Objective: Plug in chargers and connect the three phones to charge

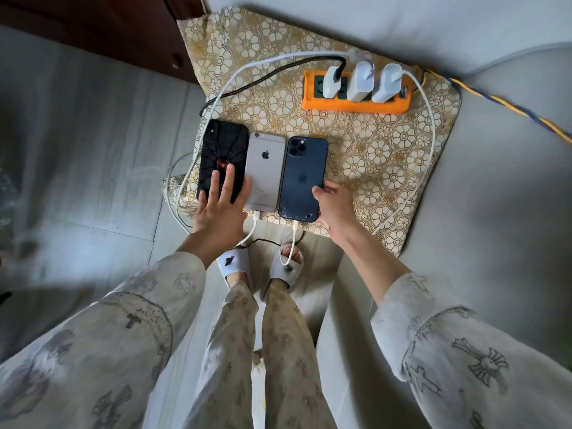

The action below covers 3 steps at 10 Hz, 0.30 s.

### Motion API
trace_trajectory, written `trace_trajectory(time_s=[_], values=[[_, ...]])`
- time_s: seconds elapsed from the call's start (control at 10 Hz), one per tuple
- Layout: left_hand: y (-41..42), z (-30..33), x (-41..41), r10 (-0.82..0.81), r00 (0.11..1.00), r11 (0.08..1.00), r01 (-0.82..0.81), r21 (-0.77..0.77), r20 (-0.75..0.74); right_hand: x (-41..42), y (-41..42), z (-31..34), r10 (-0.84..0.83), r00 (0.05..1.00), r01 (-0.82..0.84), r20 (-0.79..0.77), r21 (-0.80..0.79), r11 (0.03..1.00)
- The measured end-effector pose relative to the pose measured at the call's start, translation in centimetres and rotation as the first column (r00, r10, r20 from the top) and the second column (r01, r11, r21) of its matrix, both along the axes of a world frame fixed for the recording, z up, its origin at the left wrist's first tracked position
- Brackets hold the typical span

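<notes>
Silver phone (264,171), Apple logo up

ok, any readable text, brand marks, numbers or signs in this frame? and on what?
No readable words or numbers anywhere.
Apple logo, a mark and not text: on the back of the silver phone.
Faint apple logo: on the back of the blue phone.
Red spider emblem: on the black phone case.
Cross motifs: on the sleeves.
Orange power strip: any markings too small to read.

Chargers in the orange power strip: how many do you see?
3. All stand in a row on the power strip: the left charger, the middle charger and the right charger. None seems hidden.
</notes>
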<state>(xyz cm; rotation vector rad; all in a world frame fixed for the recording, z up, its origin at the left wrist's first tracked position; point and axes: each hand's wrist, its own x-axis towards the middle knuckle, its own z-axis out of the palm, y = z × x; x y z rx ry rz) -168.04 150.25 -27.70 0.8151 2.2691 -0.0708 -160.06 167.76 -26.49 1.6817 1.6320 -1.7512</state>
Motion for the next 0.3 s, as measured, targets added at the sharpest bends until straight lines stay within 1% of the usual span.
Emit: trace_trajectory(time_s=[0.1,0.2,0.3], values=[[-0.1,0.2,-0.9,0.009,0.997,1.000,-0.007,-0.022,0.075,-0.7,-0.6,0.3,0.162,0.986,-0.167,0.048,0.159,0.973],[-0.2,0.2,-1.4,-0.009,0.992,0.999,0.013,-0.031,0.126,-0.8,-0.8,0.1,0.263,0.959,-0.277,0.101,0.169,0.946],[-0.1,0.5,-2.1,0.012,0.985,1.000,-0.008,-0.024,0.173,-0.9,-1.2,0.5,0.344,0.925,-0.370,0.163,0.171,0.913]])
